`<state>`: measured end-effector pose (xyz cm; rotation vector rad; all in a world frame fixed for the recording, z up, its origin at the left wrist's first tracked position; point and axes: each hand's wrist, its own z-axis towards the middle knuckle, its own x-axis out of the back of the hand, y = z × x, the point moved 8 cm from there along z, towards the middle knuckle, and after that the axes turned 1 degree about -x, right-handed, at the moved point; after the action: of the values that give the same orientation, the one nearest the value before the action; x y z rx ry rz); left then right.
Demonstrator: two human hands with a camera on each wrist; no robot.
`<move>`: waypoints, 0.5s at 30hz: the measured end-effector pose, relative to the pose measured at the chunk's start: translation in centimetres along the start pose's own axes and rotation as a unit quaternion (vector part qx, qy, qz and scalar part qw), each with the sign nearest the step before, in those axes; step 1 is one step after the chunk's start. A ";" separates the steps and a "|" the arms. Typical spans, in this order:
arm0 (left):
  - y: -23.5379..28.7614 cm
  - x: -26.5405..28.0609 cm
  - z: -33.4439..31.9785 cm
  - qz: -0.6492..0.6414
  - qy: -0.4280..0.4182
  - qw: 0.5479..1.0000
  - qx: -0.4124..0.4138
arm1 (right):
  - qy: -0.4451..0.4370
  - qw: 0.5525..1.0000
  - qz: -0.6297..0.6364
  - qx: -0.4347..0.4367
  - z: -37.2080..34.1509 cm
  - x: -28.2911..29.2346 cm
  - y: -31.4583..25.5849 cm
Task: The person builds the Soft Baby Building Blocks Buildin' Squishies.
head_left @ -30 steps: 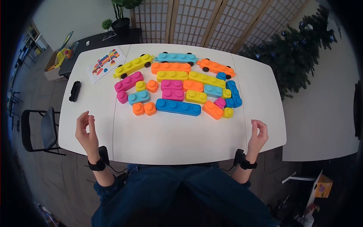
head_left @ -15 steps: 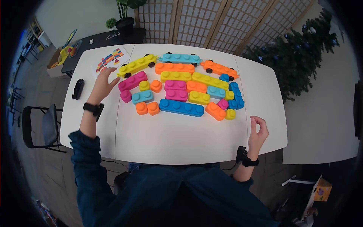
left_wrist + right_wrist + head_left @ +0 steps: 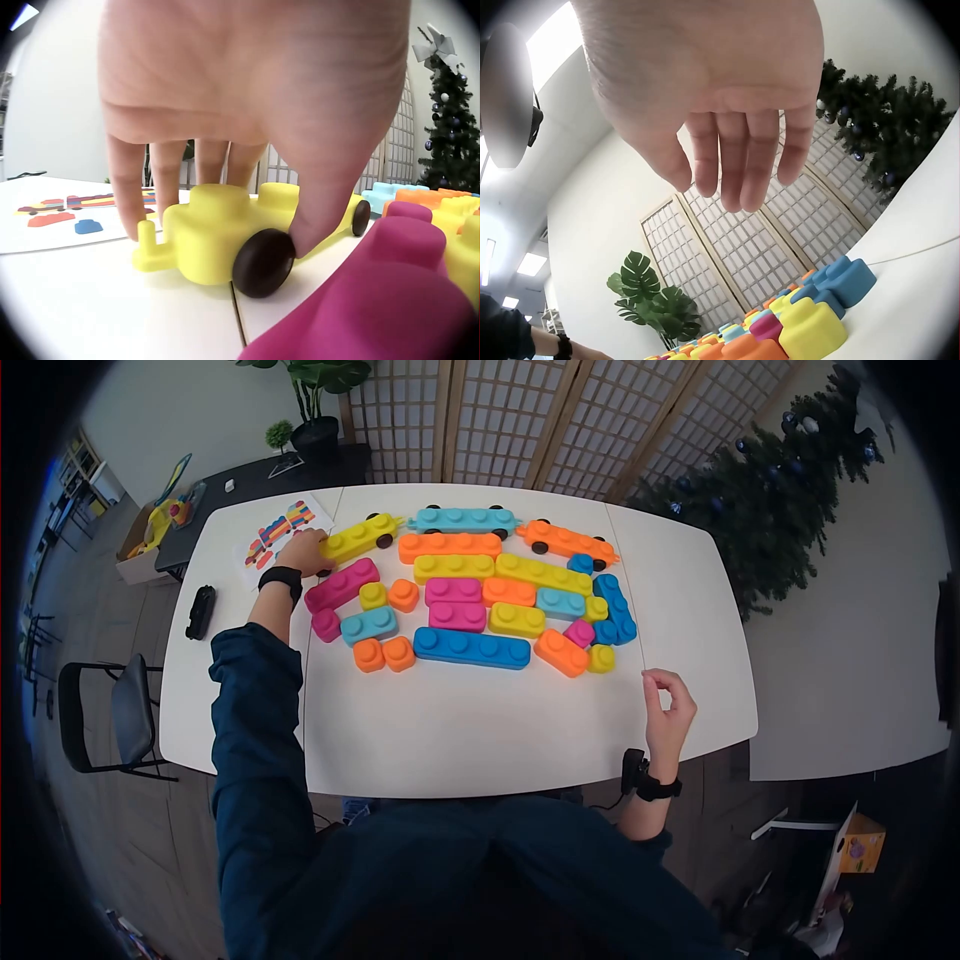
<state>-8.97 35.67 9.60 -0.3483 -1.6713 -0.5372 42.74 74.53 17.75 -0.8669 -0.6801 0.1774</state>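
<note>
My left hand [image 3: 298,553] is at the left end of the yellow wheeled toy train car [image 3: 360,540]. In the left wrist view its thumb lies beside a dark wheel [image 3: 264,262] and the fingers reach down the far side, so the hand straddles the yellow body [image 3: 202,251]. A magenta block [image 3: 342,585] lies just in front of that car. My right hand [image 3: 670,715] hovers over the table's front right part, fingers loosely bent, holding nothing. The nearest blocks to it are a small yellow one [image 3: 600,658] and an orange one [image 3: 562,653].
Light blue [image 3: 465,520] and orange [image 3: 568,543] wheeled cars stand along the back. Many coloured blocks, among them a long blue one [image 3: 472,647], fill the middle of the white table [image 3: 480,730]. A printed picture sheet [image 3: 312,512] and a black object [image 3: 201,612] lie at left.
My left hand has moved from the front left of the table, up and forward, onto the yellow train car and taken hold of it. The right hand has shifted only slightly.
</note>
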 end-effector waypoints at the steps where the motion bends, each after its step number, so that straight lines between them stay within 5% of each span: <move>1: -0.2 -0.1 0.0 0.020 -0.018 0.999 0.022 | -0.009 1.000 0.006 0.000 0.0 -0.2 0.0; 5: -1.1 0.5 -0.6 0.011 -0.031 0.997 0.068 | -0.021 1.000 0.022 -0.002 0.1 -0.4 -0.1; 9: -1.4 5.0 -4.1 -0.019 0.147 0.988 0.033 | -0.017 1.000 0.019 -0.008 -0.1 0.2 0.4; 15: 9.1 9.8 -17.5 -0.141 0.165 0.970 -0.105 | -0.038 0.998 0.034 -0.022 -0.1 -1.0 0.5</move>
<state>8.77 33.36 22.49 -0.1604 -1.3488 -0.9377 42.04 74.40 16.80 -0.9303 -0.7282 0.2583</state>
